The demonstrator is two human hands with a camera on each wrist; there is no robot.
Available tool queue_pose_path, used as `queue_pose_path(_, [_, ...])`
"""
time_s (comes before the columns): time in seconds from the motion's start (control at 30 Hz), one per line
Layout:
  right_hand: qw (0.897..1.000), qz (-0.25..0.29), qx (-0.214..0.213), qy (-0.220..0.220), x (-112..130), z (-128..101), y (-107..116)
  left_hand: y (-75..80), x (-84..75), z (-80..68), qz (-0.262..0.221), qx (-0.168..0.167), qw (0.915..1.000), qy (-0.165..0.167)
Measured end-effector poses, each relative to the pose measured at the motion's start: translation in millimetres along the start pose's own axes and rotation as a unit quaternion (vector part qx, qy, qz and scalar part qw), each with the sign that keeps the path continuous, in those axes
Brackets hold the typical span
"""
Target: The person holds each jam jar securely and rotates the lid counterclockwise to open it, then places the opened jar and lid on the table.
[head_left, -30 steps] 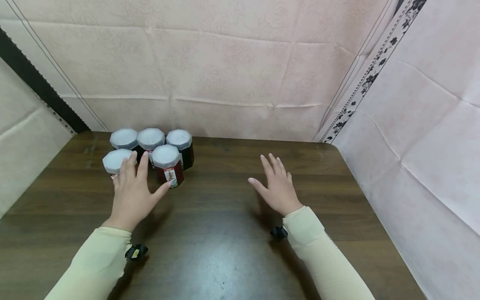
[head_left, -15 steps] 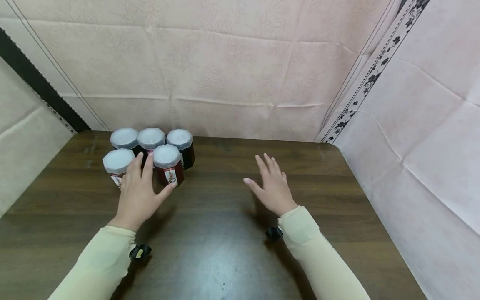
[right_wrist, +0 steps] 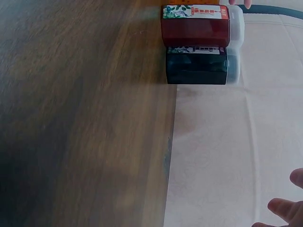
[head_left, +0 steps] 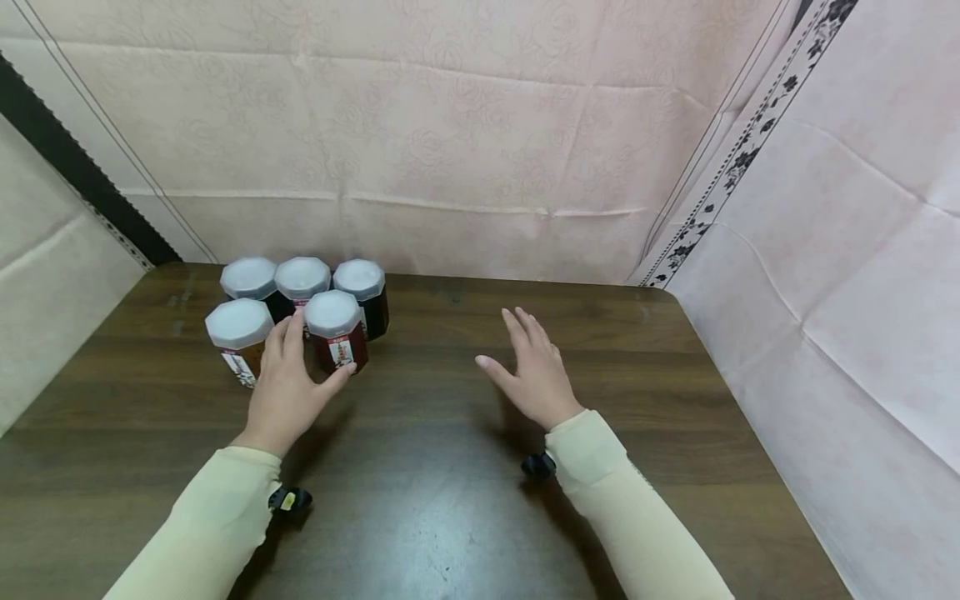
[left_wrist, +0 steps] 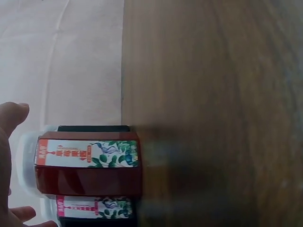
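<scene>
Left hand [head_left: 287, 392] open wide, thumb touching red jar [head_left: 337, 333], fingers btwn it & front-left jar [head_left: 240, 333]; right hand [head_left: 531, 375] open, holding nothing, above wooden table [head_left: 450, 500].

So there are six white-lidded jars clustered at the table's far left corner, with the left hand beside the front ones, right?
Not quite: the head view shows five jars, not six, three behind and two in front. They do have white lids and stand at the far left of the table, with the left hand beside the front ones.
</scene>
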State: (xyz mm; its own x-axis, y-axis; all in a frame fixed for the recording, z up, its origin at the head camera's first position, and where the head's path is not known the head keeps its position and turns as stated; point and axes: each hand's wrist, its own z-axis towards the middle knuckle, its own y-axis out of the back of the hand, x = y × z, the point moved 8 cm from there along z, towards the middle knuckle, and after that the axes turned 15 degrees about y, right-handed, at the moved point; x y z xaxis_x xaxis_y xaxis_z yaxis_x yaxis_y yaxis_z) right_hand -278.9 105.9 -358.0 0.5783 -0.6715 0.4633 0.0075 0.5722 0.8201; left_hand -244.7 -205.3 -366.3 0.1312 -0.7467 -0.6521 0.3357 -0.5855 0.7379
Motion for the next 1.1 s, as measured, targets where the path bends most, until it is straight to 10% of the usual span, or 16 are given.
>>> queue_pose_path(1.1, [0.997, 0.067, -0.006, 0.043, 34, 30, -29, -32.5, 32.7, 18.2, -0.100, 0.110, 0.9770, 0.153])
